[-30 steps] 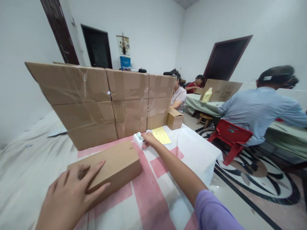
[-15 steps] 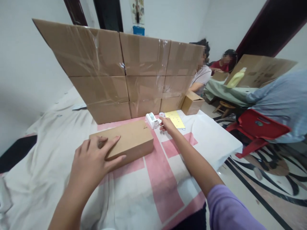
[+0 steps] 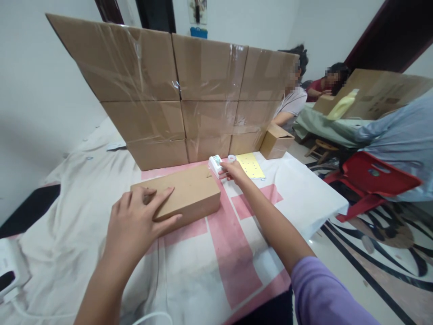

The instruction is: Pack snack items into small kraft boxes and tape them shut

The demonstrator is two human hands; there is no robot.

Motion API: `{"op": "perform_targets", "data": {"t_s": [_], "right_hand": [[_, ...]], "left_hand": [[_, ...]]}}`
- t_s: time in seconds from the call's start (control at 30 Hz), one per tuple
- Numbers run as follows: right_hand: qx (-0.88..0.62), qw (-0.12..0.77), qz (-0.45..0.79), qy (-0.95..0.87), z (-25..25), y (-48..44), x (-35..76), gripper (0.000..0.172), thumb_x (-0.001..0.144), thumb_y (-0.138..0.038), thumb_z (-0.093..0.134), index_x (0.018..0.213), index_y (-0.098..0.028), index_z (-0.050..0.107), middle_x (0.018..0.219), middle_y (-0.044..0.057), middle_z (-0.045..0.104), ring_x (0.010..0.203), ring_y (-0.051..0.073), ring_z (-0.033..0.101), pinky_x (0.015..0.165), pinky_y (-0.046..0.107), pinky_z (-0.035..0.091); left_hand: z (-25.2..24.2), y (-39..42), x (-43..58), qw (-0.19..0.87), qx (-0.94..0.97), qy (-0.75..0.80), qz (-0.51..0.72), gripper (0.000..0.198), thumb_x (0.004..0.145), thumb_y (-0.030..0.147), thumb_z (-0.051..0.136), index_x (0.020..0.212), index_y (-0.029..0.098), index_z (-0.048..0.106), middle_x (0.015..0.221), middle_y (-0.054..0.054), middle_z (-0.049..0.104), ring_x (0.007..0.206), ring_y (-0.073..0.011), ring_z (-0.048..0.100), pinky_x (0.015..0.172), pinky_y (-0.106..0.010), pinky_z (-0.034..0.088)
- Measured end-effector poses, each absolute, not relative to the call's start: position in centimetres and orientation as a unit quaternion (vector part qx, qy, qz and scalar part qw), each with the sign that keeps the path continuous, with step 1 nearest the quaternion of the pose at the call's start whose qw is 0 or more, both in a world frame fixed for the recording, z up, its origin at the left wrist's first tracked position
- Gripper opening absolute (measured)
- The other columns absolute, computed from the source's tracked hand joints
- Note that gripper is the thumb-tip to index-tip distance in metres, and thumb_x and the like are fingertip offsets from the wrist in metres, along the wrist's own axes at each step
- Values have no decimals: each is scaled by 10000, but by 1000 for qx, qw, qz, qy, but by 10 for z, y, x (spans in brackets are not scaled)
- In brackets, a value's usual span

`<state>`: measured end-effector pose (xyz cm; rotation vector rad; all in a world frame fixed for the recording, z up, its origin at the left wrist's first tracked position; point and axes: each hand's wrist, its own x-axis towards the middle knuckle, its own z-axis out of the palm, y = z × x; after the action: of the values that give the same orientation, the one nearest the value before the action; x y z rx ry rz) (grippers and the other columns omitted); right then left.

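My left hand lies on the near left part of a closed cardboard box. Its fingers are spread over the top, and the thumb stretches along the front side. My right hand reaches forward to a small white box-like thing with a greyish-green panel on top. Thumb and fingertips close on its right edge; the lower fingers are curled and partly hidden. Just behind that hand is a small roll of clear tape, beside a yellow sheet with dots.
A tall taped cardboard panel stands across the table's back. At its right end sits a smaller carton. A white power strip with a cable lies at left. People sit beyond, near a red chair.
My right hand has moved slightly left, from beside the white box-like thing onto its right edge. My left hand stays on the cardboard box. The view has shifted a little.
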<state>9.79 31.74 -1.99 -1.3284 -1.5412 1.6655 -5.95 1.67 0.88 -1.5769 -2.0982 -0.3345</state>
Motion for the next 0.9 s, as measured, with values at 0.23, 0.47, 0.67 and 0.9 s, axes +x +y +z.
{"op": "perform_targets", "data": {"t_s": [0.23, 0.47, 0.67, 0.9], "right_hand": [[-464, 299, 611, -568, -19, 320, 101, 290, 811, -19, 583, 815, -227, 381, 583, 21, 697, 525, 162, 691, 339, 176, 371], [-377, 403, 651, -521, -45, 327, 108, 376, 655, -89, 600, 848, -255, 324, 477, -94, 594, 659, 196, 748, 537, 230, 571], [-290, 443, 676, -513, -64, 330, 111, 445, 587, -160, 657, 872, -264, 331, 451, -129, 552, 686, 216, 759, 646, 309, 626], [-259, 423, 713, -495, -68, 330, 111, 459, 610, -107, 647, 870, -272, 308, 458, -157, 487, 774, 240, 780, 716, 358, 637]], "left_hand": [[16, 16, -54, 224, -571, -783, -105, 557, 879, 587, 593, 1353, 299, 638, 1193, -142, 547, 1012, -334, 515, 857, -464, 462], [13, 17, -55, 241, -568, -780, -105, 587, 834, 593, 665, 1346, 307, 639, 1201, -138, 540, 993, -317, 514, 841, -451, 468], [9, 16, -60, 254, -581, -764, -122, 594, 877, 650, 552, 1337, 286, 647, 1206, -154, 553, 971, -334, 507, 828, -476, 476], [7, 16, -59, 224, -570, -770, -177, 655, 873, 717, 475, 1333, 283, 644, 1216, -163, 564, 1092, -396, 528, 923, -564, 475]]}}
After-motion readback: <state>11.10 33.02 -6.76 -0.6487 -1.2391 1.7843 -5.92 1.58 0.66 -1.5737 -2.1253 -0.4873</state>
